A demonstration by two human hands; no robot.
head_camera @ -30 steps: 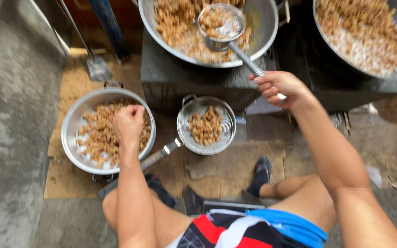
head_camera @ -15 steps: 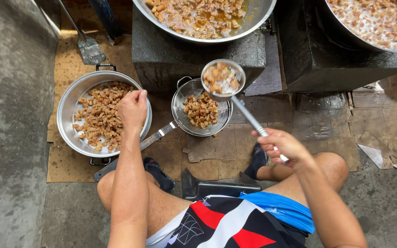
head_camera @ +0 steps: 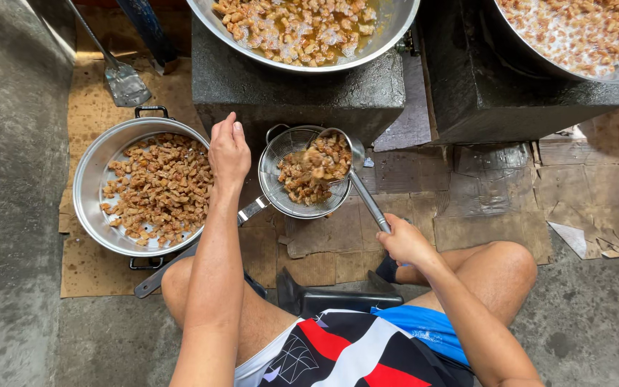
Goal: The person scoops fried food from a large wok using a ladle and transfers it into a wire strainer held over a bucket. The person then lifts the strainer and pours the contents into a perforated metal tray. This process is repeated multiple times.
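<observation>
Since half a second ago the ladle (head_camera: 338, 154) has dropped and tipped over the mesh strainer (head_camera: 302, 173). Left hand (head_camera: 228, 152) loose, half-open, hovering between perforated pan (head_camera: 94, 183) and strainer; contact unclear. Right hand (head_camera: 404, 242) closed round ladle handle. Risk: fried pieces (head_camera: 308, 170) spilling past the strainer rim if tipped fast.
</observation>
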